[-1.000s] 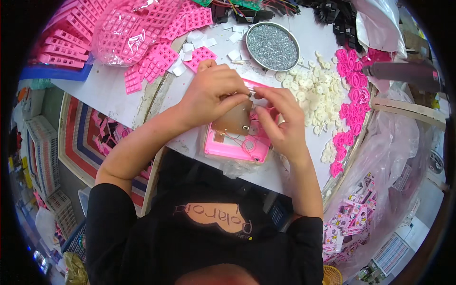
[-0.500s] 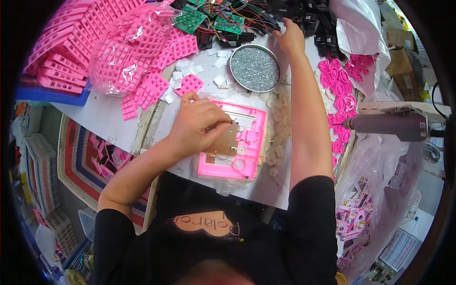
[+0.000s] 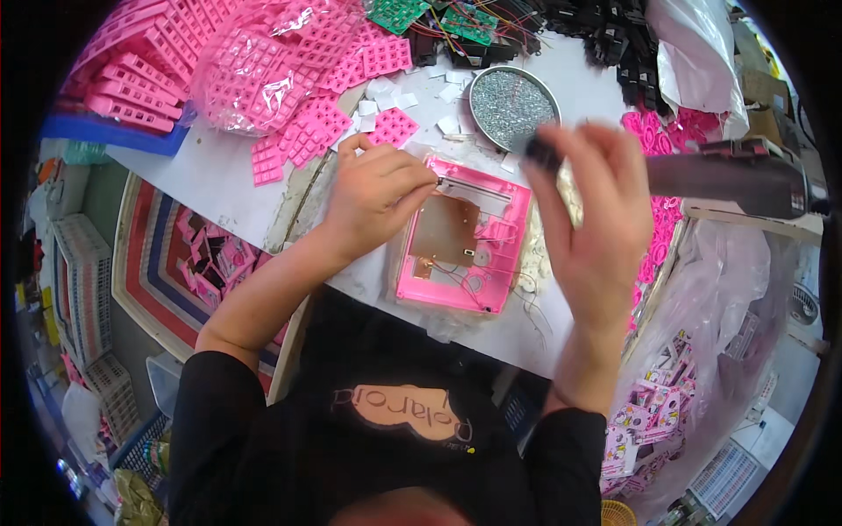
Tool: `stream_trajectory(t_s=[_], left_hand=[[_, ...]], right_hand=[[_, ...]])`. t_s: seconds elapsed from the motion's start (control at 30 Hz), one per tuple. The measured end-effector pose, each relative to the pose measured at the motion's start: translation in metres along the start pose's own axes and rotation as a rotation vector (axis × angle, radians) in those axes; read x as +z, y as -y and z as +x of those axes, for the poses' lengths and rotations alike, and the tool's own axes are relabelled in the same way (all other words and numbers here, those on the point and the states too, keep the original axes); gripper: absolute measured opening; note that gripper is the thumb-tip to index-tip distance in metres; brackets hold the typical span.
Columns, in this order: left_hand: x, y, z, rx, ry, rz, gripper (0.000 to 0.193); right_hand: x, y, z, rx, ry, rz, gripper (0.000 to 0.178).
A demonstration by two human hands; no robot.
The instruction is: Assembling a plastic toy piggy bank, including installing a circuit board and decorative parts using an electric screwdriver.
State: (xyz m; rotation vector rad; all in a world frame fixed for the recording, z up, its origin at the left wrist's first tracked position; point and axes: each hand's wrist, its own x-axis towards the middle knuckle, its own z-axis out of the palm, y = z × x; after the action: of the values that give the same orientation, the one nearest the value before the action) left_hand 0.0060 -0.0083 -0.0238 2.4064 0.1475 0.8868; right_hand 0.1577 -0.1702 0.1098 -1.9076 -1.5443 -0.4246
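Note:
A pink plastic housing (image 3: 517,254) lies open on a clear bag at the table's front, with a brown circuit board (image 3: 445,232) and thin wires inside it. At the housing's upper left edge my left hand (image 3: 373,193) is closed, its thumb and finger pinched at the board's far corner. Whatever small dark piece sits at those fingertips is too small to name. My right hand (image 3: 605,219), smeared by motion, is raised over the table right of the housing. Between its thumb and fingers is a small black plastic part (image 3: 542,153).
Behind the housing stands a round tin of small metal screws (image 3: 513,105). Pink button sheets (image 3: 311,131) and a bagged pile (image 3: 272,70) fill the left. Black parts (image 3: 605,39) and green boards (image 3: 469,24) lie at the back. A power screwdriver (image 3: 728,180) juts in from the right.
My right hand has come back from the black parts pile toward the housing, now with a black part in it. The brown board lies lower in the housing; my left fingers moved to its corner.

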Motion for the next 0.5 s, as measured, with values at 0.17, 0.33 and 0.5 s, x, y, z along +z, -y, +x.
stream_trajectory(t_s=[0.17,0.33,0.5], left_hand=[[0.001,0.006,-0.003,0.060,0.000,-0.045,0.013],[0.005,0.005,0.001,0.116,-0.003,-0.074,0.013],[0.007,0.003,0.000,0.039,0.003,-0.004,0.010]], right_hand=[[-0.009,0.026,-0.027,-0.045,0.678,-0.047,0.045],[0.034,0.008,-0.040,0.168,0.360,0.174,0.057],[0.034,0.001,-0.063,0.036,0.407,0.241,0.065]])
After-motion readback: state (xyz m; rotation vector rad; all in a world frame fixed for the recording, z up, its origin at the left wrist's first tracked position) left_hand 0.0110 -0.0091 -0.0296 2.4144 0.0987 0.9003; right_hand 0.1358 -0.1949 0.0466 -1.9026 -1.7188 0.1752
